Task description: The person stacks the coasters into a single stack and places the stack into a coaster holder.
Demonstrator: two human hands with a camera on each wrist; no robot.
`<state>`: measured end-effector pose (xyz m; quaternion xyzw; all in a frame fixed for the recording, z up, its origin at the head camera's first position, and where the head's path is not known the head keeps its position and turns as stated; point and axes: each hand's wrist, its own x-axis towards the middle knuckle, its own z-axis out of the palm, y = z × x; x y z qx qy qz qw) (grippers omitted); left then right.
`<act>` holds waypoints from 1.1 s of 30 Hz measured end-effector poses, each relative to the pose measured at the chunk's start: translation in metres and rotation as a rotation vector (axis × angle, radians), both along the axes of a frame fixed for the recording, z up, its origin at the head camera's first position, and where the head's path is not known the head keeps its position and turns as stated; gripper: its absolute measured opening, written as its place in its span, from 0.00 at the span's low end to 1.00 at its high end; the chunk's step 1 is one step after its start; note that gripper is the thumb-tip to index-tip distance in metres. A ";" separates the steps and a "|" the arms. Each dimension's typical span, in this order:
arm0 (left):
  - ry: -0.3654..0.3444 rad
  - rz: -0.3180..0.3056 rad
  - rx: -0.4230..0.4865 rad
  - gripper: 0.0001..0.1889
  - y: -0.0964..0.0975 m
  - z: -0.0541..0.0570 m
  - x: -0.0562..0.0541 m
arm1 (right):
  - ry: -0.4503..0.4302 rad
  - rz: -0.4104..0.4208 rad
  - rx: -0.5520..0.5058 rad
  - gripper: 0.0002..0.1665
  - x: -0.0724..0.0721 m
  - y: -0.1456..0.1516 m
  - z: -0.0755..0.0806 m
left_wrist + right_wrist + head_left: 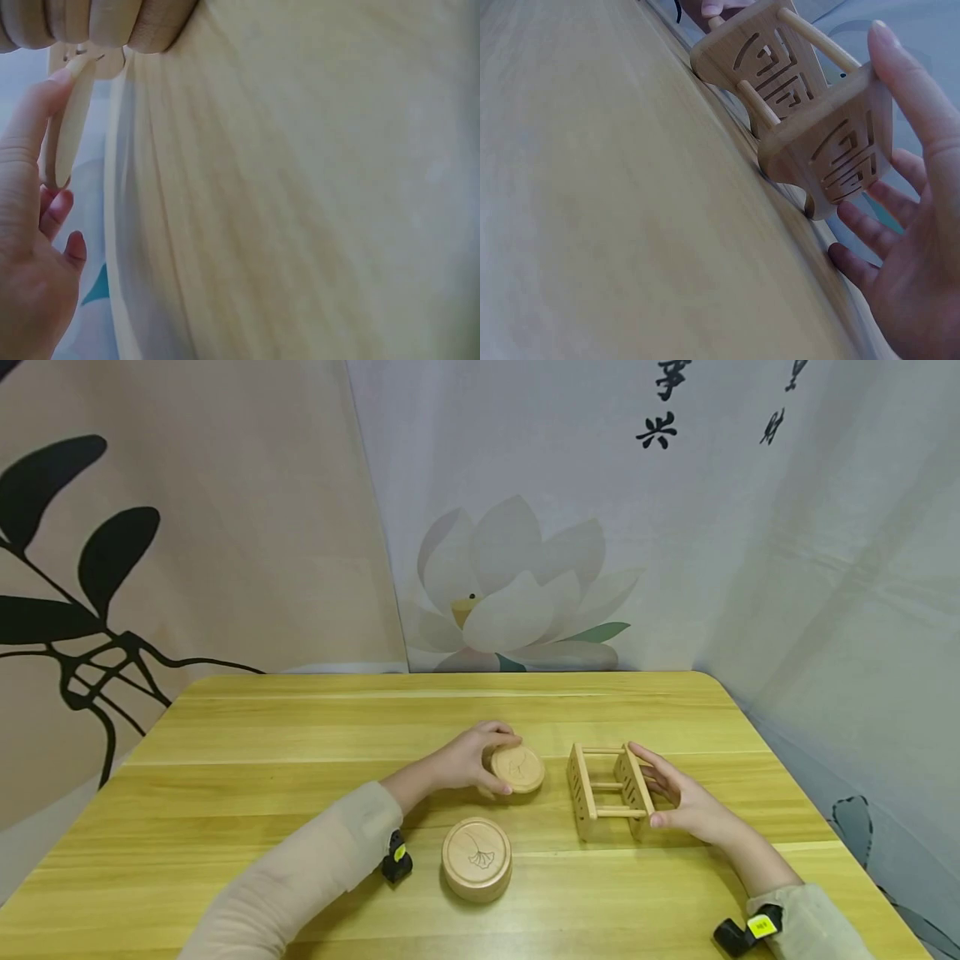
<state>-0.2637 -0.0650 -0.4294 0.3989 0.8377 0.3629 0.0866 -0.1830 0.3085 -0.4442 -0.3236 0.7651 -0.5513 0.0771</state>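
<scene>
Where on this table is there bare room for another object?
Free: the table between its far edge and the left hand, and between the left sleeve and left edge. Crowded: the middle, with the coaster stack, the coaster in that hand, and rack held by the right hand.

left hand (467,762): pinching, palm inward | right hand (688,803): gripping, thumb spread from fingers

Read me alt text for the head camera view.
A person's left hand pinches a round engraved wooden coaster, and the right hand grips a wooden coaster rack. A coaster stack, ginkgo-engraved on top, sits nearer the viewer on the wooden table.
</scene>
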 end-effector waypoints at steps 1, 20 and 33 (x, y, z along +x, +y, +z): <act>-0.002 0.005 0.008 0.43 -0.001 0.001 0.000 | 0.001 0.000 0.000 0.54 0.000 0.000 0.000; -0.031 0.063 0.132 0.42 -0.012 0.009 0.006 | 0.004 -0.003 0.007 0.54 0.000 -0.001 0.001; -0.042 0.096 0.166 0.42 -0.018 0.016 0.015 | 0.006 0.002 0.009 0.53 0.001 -0.001 0.002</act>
